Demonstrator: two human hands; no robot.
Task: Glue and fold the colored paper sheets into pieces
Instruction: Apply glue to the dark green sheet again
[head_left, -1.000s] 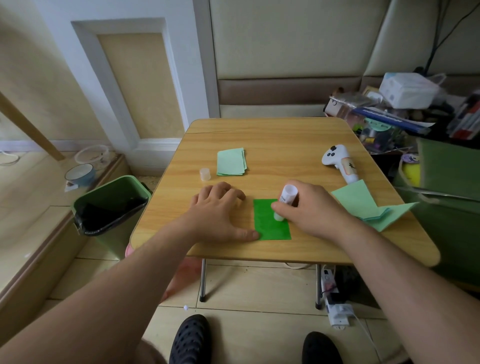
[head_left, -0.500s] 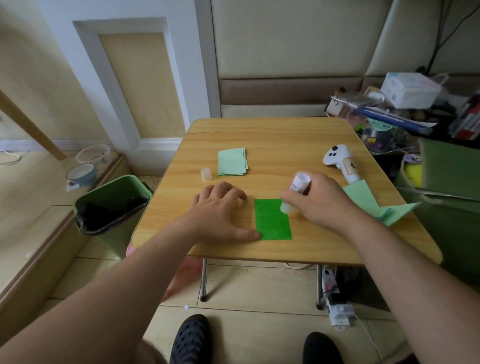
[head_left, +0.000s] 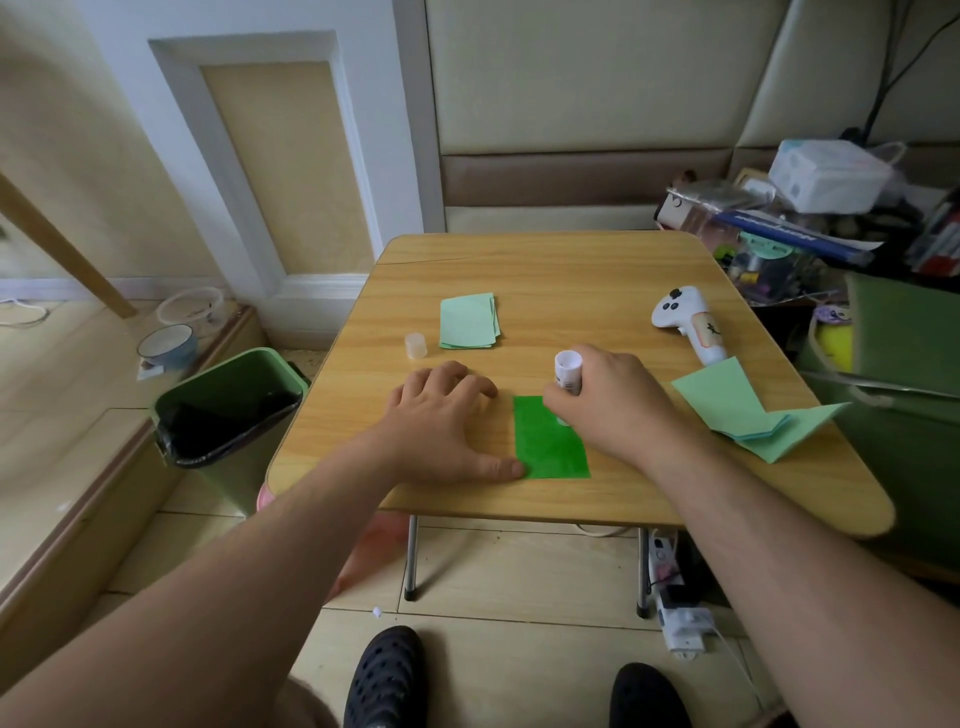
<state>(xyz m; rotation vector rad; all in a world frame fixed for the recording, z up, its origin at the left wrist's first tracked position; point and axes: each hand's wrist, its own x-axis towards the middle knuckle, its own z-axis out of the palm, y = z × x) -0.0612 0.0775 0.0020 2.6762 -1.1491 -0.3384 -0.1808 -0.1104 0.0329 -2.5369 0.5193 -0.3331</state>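
Observation:
A dark green paper sheet (head_left: 548, 444) lies flat near the front edge of the wooden table (head_left: 571, 270). My left hand (head_left: 441, 423) rests palm down beside it, the thumb pressing the sheet's lower left corner. My right hand (head_left: 613, 410) grips a white glue stick (head_left: 566, 371), nearly upright, its tip down on the sheet's upper right part. The stick's translucent cap (head_left: 415, 345) stands apart to the left. A stack of folded pale green pieces (head_left: 468, 320) lies behind the hands. Loose pale green sheets (head_left: 748, 410) spread at the right.
A white game controller (head_left: 691, 322) lies at the table's right side. A green waste bin (head_left: 228, 405) stands on the floor left of the table. Cluttered boxes (head_left: 826, 176) crowd the right. A power strip (head_left: 675, 613) lies under the table near my shoes.
My right hand moved the glue stick back and forth over the green sheet: out to its upper right edge, then back inward. The left hand stayed put.

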